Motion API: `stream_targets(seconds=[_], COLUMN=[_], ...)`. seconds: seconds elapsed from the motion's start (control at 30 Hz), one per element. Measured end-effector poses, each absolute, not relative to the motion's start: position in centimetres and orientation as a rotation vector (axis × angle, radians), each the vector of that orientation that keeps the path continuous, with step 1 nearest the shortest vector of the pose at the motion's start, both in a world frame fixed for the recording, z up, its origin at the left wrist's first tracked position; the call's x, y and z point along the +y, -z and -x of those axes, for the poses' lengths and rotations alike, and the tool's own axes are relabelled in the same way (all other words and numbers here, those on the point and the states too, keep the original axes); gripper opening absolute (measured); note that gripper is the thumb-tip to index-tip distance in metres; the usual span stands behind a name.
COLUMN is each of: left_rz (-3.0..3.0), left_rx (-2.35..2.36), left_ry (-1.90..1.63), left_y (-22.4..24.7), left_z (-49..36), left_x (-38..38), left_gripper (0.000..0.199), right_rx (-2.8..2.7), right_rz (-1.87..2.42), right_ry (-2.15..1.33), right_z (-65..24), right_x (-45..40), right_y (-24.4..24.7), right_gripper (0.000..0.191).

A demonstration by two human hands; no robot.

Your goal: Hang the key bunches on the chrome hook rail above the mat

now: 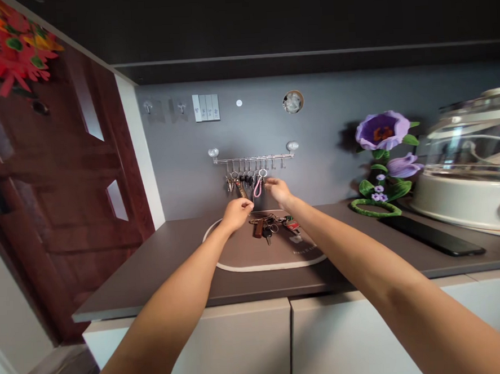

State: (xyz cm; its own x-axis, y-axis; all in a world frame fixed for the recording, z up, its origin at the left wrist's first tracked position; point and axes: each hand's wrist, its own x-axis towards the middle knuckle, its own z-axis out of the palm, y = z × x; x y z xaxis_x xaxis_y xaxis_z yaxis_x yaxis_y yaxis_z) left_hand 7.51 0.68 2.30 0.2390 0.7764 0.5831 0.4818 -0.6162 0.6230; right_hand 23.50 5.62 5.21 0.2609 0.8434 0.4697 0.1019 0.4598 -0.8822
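A row of hooks on a clear rail (252,158) holds several sets of keys (245,180) against the grey wall. Toward the right of these hangs a pink strap loop (257,187) on a metal ring (263,173). My right hand (280,193) is just right of the loop, fingers bent loosely and a little apart. Below the hanging keys, my left hand (237,214) has thumb and fingertips pinched together; what is between them is too small to make out. More keys (267,232), with a brown fob (258,228) and a red tag (292,224), lie on the brown mat (237,250).
On the counter's right stand a purple knitted flower (382,131) with a green base and a cream appliance (453,186) with a clear cover. A black phone (433,235) lies in front of them. A dark shelf (265,28) overhangs above; a wooden door (63,181) is left.
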Motion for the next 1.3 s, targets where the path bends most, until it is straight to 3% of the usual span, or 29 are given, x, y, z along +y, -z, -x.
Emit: stream_targets(seconds=[0.4,0.8,1.3], left_rz=[-2.405,-2.282,-2.107], left_rx=[1.188,1.029,1.105], left_ry=[-1.059,-0.818,-0.89], left_y=[-1.6,-0.1,-1.1], left_z=[-8.3,-8.5,-8.4], left_x=[-0.2,-0.3,-0.4], left_gripper=[0.023,0.029,0.013], right_rx=[-1.315,-1.9,-2.011], right_rz=[0.977,1.263,1.361], right_ry=[-0.849,-0.226,-0.071], right_z=[-23.6,-25.8,-25.3], right_x=[0.5,-0.7,-0.2], right_y=[-3.8,-0.8,-1.0], right_gripper=[0.013,0.021,0.024])
